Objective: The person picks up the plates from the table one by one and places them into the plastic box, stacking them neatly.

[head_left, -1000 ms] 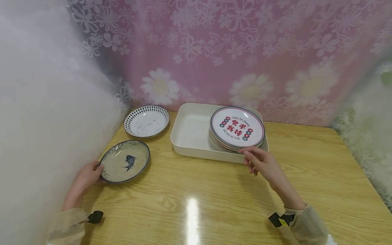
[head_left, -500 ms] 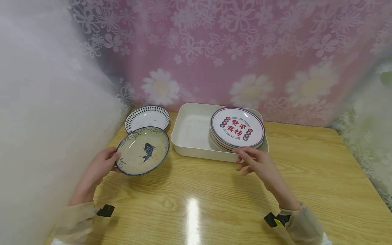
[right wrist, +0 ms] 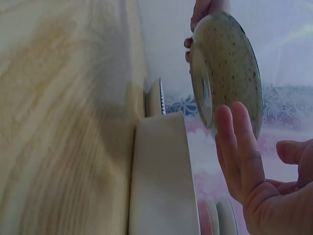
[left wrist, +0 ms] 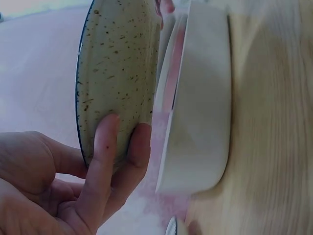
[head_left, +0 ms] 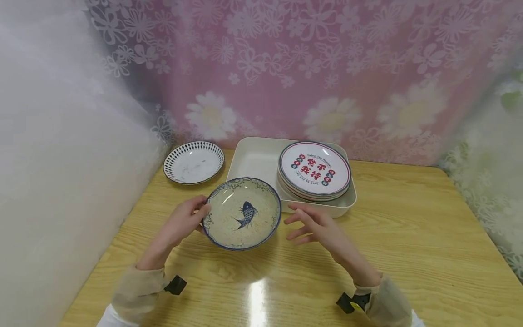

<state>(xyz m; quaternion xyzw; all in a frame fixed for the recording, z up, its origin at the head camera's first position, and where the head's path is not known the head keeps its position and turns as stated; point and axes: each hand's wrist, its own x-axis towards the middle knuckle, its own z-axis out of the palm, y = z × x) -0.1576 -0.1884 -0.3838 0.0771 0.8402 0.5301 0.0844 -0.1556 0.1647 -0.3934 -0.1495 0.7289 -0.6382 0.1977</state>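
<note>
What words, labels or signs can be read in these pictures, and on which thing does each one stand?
"Enjoy the Moment": probable reading of the small arc along the far rim of the top plate of the stack in the white tray.
Four large red Chinese characters: plate centre, too blurred to read surely.
Small arc along the near rim: unreadable.
Fish plate: picture only, no text.

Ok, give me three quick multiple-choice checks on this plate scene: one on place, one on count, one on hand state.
1. Where is the fish plate?
A. In the tray
B. Held above the table
C. Stacked on the patterned plate

2. How many plates lie directly on the table, outside the tray?
A. One
B. Two
C. Three

3. The right hand is:
A. Gripping the fish plate
B. Open beside it
C. Flat on the tray

Answers: 1 B, the left hand holds its rim in the air. 2 A, only the diamond-rimmed plate. 3 B, fingers spread, short of the rim.
</note>
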